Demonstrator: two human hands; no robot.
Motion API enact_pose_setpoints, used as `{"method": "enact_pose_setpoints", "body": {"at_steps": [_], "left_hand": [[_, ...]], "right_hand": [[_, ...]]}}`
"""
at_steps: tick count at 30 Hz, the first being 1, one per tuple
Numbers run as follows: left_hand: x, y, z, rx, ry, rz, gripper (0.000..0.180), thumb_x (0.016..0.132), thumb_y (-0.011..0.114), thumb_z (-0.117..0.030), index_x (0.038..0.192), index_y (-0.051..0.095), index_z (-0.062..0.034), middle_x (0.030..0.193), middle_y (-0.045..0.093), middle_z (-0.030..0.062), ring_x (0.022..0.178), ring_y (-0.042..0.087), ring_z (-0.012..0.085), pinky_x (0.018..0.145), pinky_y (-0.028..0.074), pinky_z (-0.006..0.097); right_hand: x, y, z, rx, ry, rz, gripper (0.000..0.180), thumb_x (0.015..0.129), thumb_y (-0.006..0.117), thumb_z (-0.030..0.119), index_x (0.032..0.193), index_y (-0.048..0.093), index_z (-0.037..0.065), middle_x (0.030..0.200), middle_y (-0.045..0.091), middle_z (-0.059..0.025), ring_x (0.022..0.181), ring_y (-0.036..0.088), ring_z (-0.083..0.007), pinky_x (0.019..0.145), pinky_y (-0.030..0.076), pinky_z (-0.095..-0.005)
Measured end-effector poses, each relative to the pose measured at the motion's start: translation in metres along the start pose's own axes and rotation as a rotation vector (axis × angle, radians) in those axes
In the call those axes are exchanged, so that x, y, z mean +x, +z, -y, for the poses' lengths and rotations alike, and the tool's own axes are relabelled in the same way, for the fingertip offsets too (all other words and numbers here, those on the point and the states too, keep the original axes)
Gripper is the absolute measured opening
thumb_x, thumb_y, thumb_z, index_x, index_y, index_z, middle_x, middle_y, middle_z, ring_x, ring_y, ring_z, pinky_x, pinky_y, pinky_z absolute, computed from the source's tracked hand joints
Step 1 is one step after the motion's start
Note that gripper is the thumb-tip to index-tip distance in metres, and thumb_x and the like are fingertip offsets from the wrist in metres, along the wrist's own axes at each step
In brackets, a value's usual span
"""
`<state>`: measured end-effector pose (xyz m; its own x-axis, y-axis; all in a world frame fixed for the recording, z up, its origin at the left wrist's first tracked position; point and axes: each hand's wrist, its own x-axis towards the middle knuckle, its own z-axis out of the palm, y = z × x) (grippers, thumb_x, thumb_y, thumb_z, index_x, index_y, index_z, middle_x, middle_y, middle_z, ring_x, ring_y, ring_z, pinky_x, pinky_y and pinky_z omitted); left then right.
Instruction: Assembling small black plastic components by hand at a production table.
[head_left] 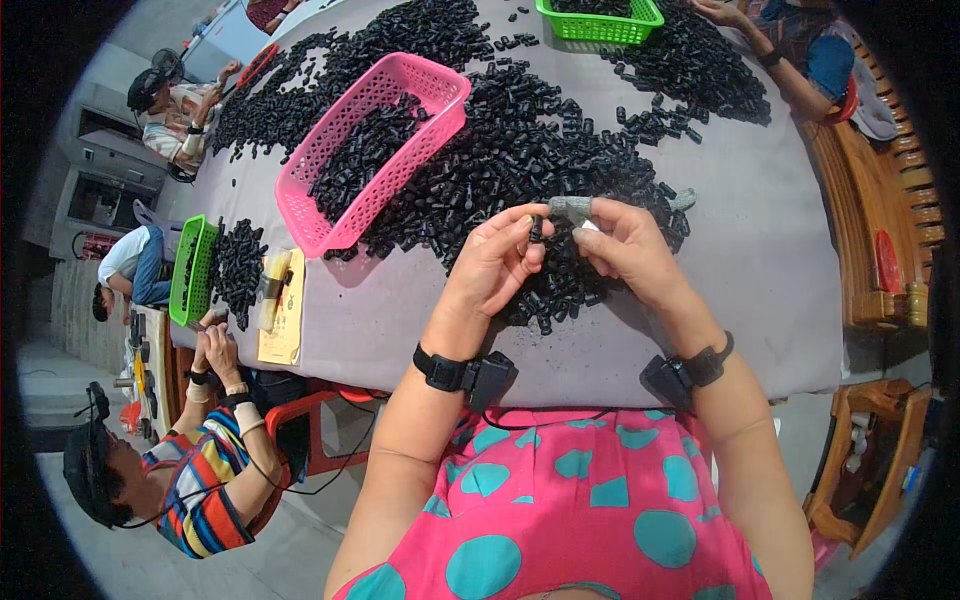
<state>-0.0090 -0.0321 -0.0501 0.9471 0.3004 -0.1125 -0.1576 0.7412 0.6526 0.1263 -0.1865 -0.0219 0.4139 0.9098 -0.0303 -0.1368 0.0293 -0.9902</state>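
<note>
Nearest the camera, the left hand (495, 262) pinches a small black part (536, 229) upright between thumb and forefinger, its grip narrow and closed on the piece. Just beside it, the right hand (625, 250), wearing a grey finger cot (570, 207) on the forefinger, meets the same part from the right; its fingertips are drawn together at the part, so both hands bear on one piece above the grey table (760, 230). Directly beneath and beyond the hands lies a broad heap of loose black parts (520, 150), spread across the middle of the table. Left of the heap, a pink basket (330, 215) rests tilted and is partly filled with like parts. Farther off, a green basket (600, 25) sits at the far edge, and another green basket (190, 270) stands at the left beside a co-worker's hands (215, 350). Judged from the heap, most parts remain loose on the table, while the pink basket holds only a modest share.
</note>
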Motion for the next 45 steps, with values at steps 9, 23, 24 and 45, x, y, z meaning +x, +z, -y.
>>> {"method": "enact_pose_setpoints", "body": {"at_steps": [9, 23, 24, 45], "left_hand": [[-0.0009, -0.0011, 0.0014, 0.059, -0.007, 0.018, 0.03, 0.095, 0.054, -0.017, 0.119, 0.054, 0.0014, 0.09, 0.062, 0.0087, 0.066, 0.055, 0.0099, 0.058, 0.048, 0.02], [-0.0005, -0.0009, 0.0021, 0.024, -0.017, 0.007, 0.031, 0.095, 0.056, -0.018, 0.119, 0.053, 0.0008, 0.09, 0.06, 0.0082, 0.065, 0.054, 0.0101, 0.058, 0.049, 0.02], [-0.0001, -0.0019, 0.0022, 0.024, -0.016, 0.007, 0.031, 0.095, 0.056, -0.018, 0.119, 0.053, 0.0008, 0.09, 0.06, 0.0082, 0.065, 0.054, 0.0101, 0.058, 0.049, 0.02], [0.0001, -0.002, 0.003, 0.009, -0.032, -0.033, 0.029, 0.091, 0.061, -0.012, 0.117, 0.056, -0.001, 0.097, 0.063, 0.0099, 0.071, 0.061, 0.0134, 0.062, 0.056, 0.023]], "right_hand": [[0.0009, -0.0014, -0.0001, -0.011, 0.004, -0.007, 0.013, 0.089, 0.061, 0.015, 0.096, 0.062, 0.004, 0.071, 0.056, 0.004, 0.055, 0.046, -0.001, 0.047, 0.037, -0.0171], [0.0009, -0.0014, -0.0035, 0.002, 0.025, -0.014, 0.036, 0.088, 0.063, 0.016, 0.121, 0.058, 0.002, 0.071, 0.056, 0.0031, 0.054, 0.045, -0.0012, 0.045, 0.031, -0.0159], [0.0008, -0.0009, -0.0024, 0.002, 0.025, -0.014, 0.036, 0.088, 0.063, 0.016, 0.121, 0.058, 0.002, 0.071, 0.056, 0.0031, 0.054, 0.045, -0.0012, 0.045, 0.031, -0.0159], [0.0005, -0.0007, -0.0008, 0.0, 0.001, -0.012, 0.016, 0.089, 0.062, 0.015, 0.1, 0.063, 0.004, 0.07, 0.056, 0.0041, 0.054, 0.046, -0.0007, 0.046, 0.036, -0.017]]}}
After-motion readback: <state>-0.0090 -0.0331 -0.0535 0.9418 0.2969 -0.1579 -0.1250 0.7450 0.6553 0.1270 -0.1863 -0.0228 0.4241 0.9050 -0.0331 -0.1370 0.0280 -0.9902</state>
